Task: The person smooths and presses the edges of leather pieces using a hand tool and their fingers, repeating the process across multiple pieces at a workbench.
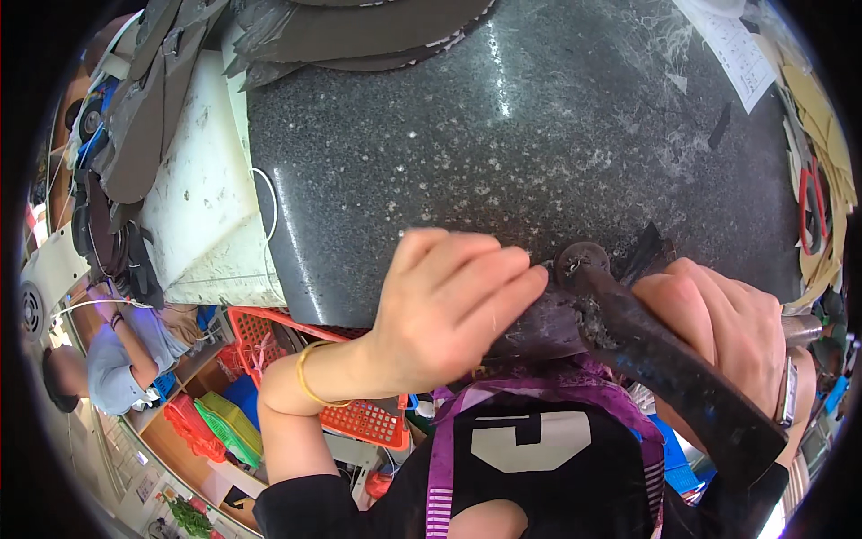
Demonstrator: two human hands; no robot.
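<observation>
My left hand (453, 305) is closed, its fingers curled toward the middle of the work area and the inside hidden. Just right of it, partly behind it, is a dark brown, smooth piece like part of a shoe (543, 331). My right hand (718, 314) wraps round a heavy dark tool, seemingly lasting pincers (669, 364), with a round knob at the upper end and a flared handle slanting down to the right. The knob lies close to my left fingertips. Black scraps (645, 256) stick up behind the tool.
A speckled dark worktop (431, 171) spreads ahead. Flat dark brown cutouts (359, 36) lie at its far left, more (144, 135) beyond. Red-handled scissors (812, 207) and tan sheets are at right. Red baskets (364, 422) stand below left. Another person (130, 359) sits far left.
</observation>
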